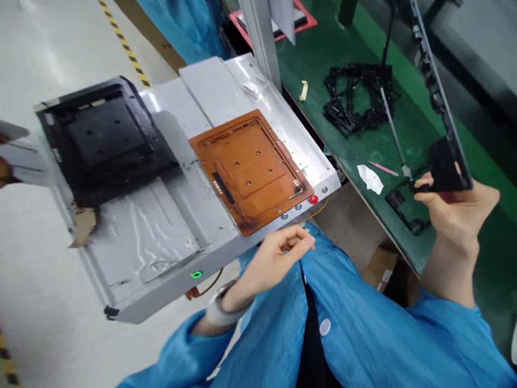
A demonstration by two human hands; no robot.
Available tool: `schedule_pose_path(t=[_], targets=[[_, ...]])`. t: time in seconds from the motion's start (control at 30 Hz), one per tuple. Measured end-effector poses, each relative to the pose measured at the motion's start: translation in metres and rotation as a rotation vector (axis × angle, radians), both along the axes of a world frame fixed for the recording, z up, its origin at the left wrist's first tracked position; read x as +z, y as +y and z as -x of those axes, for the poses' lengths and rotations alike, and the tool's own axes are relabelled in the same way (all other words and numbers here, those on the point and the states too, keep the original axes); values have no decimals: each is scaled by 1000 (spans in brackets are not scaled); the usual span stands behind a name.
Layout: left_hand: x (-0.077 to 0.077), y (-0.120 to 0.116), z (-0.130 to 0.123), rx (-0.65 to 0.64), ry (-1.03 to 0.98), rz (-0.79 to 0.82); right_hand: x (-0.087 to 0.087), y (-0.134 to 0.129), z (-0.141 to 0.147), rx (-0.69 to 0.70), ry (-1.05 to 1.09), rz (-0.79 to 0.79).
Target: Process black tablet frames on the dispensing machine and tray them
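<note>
My right hand [460,215], on the right above the green bench, grips the lower end of a long black plastic frame [438,91]. The frame is tilted up and seen nearly edge-on, with clips and notches along its side. My left hand [283,253] hovers before my blue coat, fingers curled in with the thumb against them and nothing visible in them. Nearest to it is an orange-brown fixture plate [252,167] with a recessed outline and several holes, lying on a grey machine [226,86]. A raised black fixture plate [109,134] is on the machine's left side.
On the green bench [307,59] lie black plastic parts [359,97], a smaller black bracket [406,210], pink tweezers [383,168] and a white scrap [370,179]. The machine's front edge carries a red button [313,199] and a green-lit button [196,275]. A grey post [262,43] rises behind.
</note>
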State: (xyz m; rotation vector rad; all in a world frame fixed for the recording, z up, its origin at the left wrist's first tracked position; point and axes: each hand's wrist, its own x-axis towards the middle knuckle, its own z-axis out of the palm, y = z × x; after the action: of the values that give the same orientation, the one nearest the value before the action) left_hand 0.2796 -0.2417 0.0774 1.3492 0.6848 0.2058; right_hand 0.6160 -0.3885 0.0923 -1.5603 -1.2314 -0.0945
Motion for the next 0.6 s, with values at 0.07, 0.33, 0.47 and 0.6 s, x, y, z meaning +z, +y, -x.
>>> schedule_pose_path(t=[0.07,0.33,0.47,0.6], targets=[[-58,-14,-8,72,54,171,2,-6,-24,-143,-94,109],[-163,-18,-52,364,69,294,-26,-20,-189,-685,-371,728],[-171,-21,-53,439,99,293,-44,-21,-270,-899,-231,904],[-175,-28,-55,494,121,282,-56,-24,-306,-877,-327,911]])
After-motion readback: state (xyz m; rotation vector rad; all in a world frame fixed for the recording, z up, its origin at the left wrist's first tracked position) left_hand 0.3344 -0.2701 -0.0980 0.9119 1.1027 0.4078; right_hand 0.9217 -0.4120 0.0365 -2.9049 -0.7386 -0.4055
